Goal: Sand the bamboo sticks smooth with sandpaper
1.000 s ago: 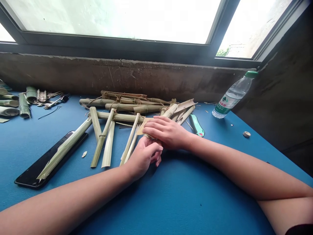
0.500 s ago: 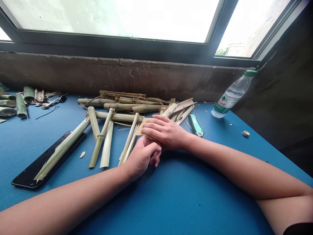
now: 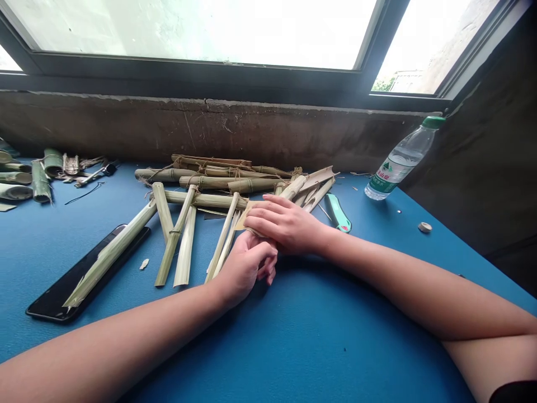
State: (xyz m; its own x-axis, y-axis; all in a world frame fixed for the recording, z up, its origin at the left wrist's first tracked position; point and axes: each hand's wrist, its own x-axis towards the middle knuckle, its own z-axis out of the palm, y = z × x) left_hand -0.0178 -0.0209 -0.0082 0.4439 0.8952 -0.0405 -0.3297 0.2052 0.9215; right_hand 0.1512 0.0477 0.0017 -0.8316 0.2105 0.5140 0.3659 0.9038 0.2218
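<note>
Work looks midway, with cut bamboo strips [image 3: 185, 246] lying on the blue surface [image 3: 314, 336] while the right hand [image 3: 289, 224] has its fingers clasped over a tan sheet [image 3: 242, 220] against the left hand [image 3: 247, 263], whose curled fingers' hold is too hidden to tell

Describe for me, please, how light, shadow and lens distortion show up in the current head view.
Head view: the window is glaring, nearly washed out to white; head view: the right-hand wall sinks into near-black; head view: the right hand and forearm cast soft shadow on the blue table; head view: the bottle slants outward, probably wide-angle stretch.
</note>
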